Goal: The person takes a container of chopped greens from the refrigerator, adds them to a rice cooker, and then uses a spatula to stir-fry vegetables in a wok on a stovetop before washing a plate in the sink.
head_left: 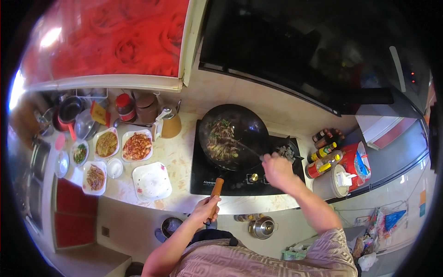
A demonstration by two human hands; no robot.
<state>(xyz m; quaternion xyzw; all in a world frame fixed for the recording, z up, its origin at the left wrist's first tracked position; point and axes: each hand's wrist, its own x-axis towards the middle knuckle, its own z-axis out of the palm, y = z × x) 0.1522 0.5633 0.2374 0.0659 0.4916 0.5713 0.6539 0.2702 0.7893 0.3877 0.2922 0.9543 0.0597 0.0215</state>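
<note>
A dark wok (251,128) sits on the left side of a black gas hob (204,180), with stir-fried food (223,142) in it. My left hand (206,210) grips the wok's wooden handle (217,188) near its end. Above the right part of the hob, my right hand (278,170) is closed on the handle of a metal cooking utensil (247,148). The utensil's far end lies in the food, where its shape is hidden. The other burner (286,153) shows partly behind my right hand.
Left on the counter are an empty-looking white plate (152,181), filled dishes (137,145), a small white bowl (114,168) and a tan jug (172,124). Sauce bottles (322,152) and a lidded container (339,181) stand at the right. A black range hood (270,52) hangs above.
</note>
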